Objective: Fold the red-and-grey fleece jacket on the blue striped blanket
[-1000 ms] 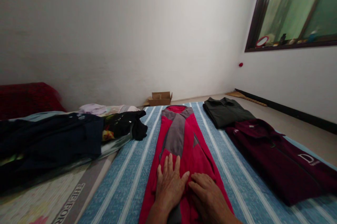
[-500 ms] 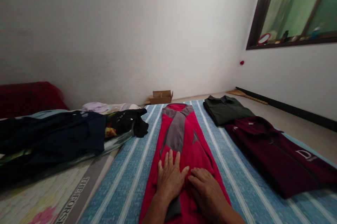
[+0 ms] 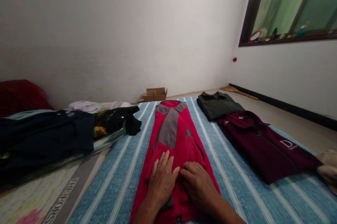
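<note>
A red and grey jacket (image 3: pixel 181 122) lies folded lengthwise into a long strip, its collar at the far end. My left hand (image 3: pixel 163 178) rests palm down on the near half of it, open with fingers spread. Just to the right, my right hand (image 3: pixel 198 182) also lies on the jacket, its fingers slightly bent and pointing left. The thumb of that hand is hidden. Under the jacket is a blue sheet (image 3: pixel 121 171) with white stripes.
To the right lie a folded maroon zip top (image 3: pixel 263 150) and a folded dark green shirt (image 3: pixel 219 106). Dark clothes (image 3: pixel 60 129) are piled on the left over a patterned mattress (image 3: pixel 37 196). A cardboard box (image 3: pixel 156 94) stands by the wall.
The view has swung slightly right, so the scene sits further left. Both hands remain on the jacket with nearly the same pose.
</note>
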Demonstrator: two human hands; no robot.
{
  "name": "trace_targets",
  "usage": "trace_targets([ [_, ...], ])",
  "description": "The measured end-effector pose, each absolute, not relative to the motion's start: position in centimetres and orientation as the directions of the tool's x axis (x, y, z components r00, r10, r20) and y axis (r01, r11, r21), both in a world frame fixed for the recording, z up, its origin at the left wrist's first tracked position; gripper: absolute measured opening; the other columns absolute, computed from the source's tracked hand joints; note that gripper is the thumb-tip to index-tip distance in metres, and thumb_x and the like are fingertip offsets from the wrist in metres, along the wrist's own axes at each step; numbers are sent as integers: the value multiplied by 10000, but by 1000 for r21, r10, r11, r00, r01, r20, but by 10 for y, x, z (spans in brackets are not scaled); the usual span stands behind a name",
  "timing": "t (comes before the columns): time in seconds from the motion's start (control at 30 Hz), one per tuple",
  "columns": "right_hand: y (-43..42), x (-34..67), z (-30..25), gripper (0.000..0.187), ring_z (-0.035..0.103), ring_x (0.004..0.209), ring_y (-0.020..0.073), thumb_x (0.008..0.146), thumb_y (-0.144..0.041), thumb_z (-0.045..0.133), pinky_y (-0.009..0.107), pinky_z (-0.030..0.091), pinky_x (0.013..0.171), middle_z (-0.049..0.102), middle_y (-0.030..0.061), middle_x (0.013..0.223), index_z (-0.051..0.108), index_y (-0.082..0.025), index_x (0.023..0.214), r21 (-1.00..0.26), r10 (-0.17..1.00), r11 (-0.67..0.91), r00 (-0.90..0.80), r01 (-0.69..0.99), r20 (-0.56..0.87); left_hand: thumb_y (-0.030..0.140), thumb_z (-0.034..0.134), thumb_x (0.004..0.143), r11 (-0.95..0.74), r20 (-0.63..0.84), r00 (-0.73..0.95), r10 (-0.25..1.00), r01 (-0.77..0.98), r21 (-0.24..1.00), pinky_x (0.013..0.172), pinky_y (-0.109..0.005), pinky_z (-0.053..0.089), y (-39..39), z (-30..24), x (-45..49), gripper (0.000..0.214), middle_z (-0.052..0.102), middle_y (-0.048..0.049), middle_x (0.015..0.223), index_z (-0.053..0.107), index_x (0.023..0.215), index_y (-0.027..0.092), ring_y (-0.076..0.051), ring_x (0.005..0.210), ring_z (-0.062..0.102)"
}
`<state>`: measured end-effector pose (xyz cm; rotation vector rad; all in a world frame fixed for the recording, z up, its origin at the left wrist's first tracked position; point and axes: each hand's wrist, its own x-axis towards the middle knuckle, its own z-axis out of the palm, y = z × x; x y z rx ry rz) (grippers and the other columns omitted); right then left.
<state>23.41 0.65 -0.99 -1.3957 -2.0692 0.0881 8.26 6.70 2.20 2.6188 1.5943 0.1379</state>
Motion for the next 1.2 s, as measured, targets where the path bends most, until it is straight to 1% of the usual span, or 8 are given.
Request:
trace_targets([
  [0.23,5,235,-15,215,535,1006,208,879,-144,488,388,424,887,590,73,1065,568,-200,1071,-366,854,432,-243,824,460,327,285,916,-474,14,475,880,874,105,1094,-469,229,59,17,83,495,269,-118,1478,407,1352,127,-231,1368,223],
  [0.4,1,236,-13,267,525,1080,231,857,-199,546,432,400,954,584,92,1150,564,-198,1123,-360,866,423,-253,832,432,333,312,914,-471,43,470,882,871,140,1092,-474,236,57,19,84,479,305,-132,1462,436,1326,123,-236,1361,241],
  [0.47,-4,237,-11,398,479,1164,270,834,-332,594,465,372,989,540,123,1244,533,-183,1198,-356,874,420,-266,835,407,327,329,911,-472,69,468,881,863,177,1091,-461,249,56,19,82,457,349,-134,1441,464,1297,122,-229,1350,271],
  [0.57,-13,238,-8,715,355,1280,318,775,-572,580,515,319,1027,420,165,1375,412,-169,1341,-334,860,467,-333,819,387,314,350,906,-488,119,474,873,839,242,1088,-443,270,54,19,78,421,415,-123,1403,503,1253,130,-210,1326,324],
  [0.7,-21,240,-10,899,243,1337,333,708,-678,568,554,245,1054,316,157,1444,282,-212,1421,-326,857,493,-385,807,343,294,389,890,-511,169,483,859,809,290,1086,-446,285,47,19,71,399,461,-112,1371,524,1230,137,-206,1302,365],
  [0.83,-23,242,-11,965,156,1358,353,650,-604,679,572,188,1064,245,174,1470,266,-209,1428,-312,866,494,-429,812,256,302,405,891,-552,230,502,833,771,316,1071,-457,322,34,19,60,371,490,-95,1348,547,1208,173,-214,1273,411],
  [0.97,-24,241,-6,1042,128,1357,374,575,-476,776,590,187,1052,221,166,1481,231,-261,1436,-333,876,482,-438,811,201,298,417,888,-577,241,525,817,761,298,1065,-451,344,19,20,47,376,506,-92,1334,543,1221,176,-221,1262,428],
  [1.2,-27,239,2,947,146,1337,417,596,-281,741,612,214,1022,227,168,1478,270,-294,1417,-337,878,479,-445,810,178,331,593,764,-601,114,596,795,747,285,1097,-443,291,1,24,34,560,385,-68,1428,472,1296,202,-233,1331,316],
])
